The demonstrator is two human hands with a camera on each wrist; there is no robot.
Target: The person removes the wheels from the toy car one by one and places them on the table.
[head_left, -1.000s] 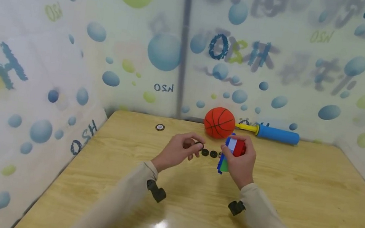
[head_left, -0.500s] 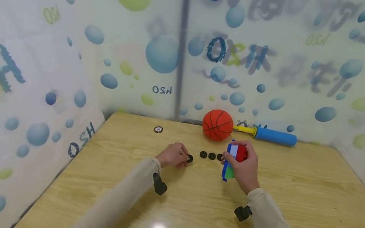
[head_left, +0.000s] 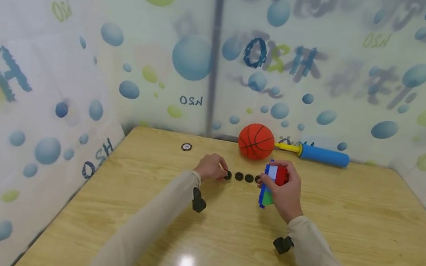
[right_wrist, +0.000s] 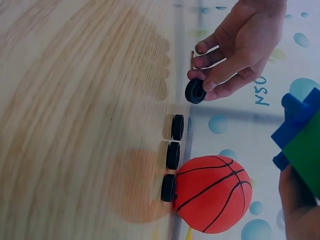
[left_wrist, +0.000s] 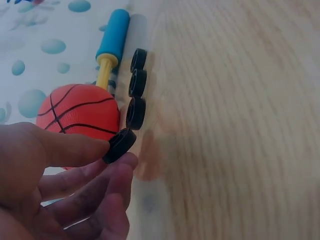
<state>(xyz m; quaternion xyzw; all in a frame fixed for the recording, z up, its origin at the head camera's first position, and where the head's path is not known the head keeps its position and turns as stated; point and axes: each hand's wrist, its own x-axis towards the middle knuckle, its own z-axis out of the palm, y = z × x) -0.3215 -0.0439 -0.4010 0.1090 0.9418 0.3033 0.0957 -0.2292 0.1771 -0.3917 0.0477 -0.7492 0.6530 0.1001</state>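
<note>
My left hand (head_left: pixel 211 167) pinches a small black toy wheel (left_wrist: pixel 120 145) between thumb and fingers, at the left end of a row of matching wheels (head_left: pixel 249 178). In the right wrist view the pinched toy wheel (right_wrist: pixel 195 91) is tilted, while the other three stand evenly spaced on the tabletop. My right hand (head_left: pixel 288 192) grips a toy-brick build (head_left: pixel 273 172) of blue, white, red and green pieces, held up at the right end of the row. Its long blue side faces left, and the fingers and palm hide part of its red end. The rightmost wheel is partly covered by this hand.
Behind the wheels sits a red toy basketball (head_left: pixel 256 142). A blue pump (head_left: pixel 324 156) with a yellow nozzle end lies to its right along the back wall. Farther left on the wooden table (head_left: pixel 143 231) lies a round black-and-white disc (head_left: pixel 186 147).
My left hand dipped left and nearer with the wheel, then moved forward and right to the row's left end. The right hand shifted slightly right, still gripping the toy-brick build.
</note>
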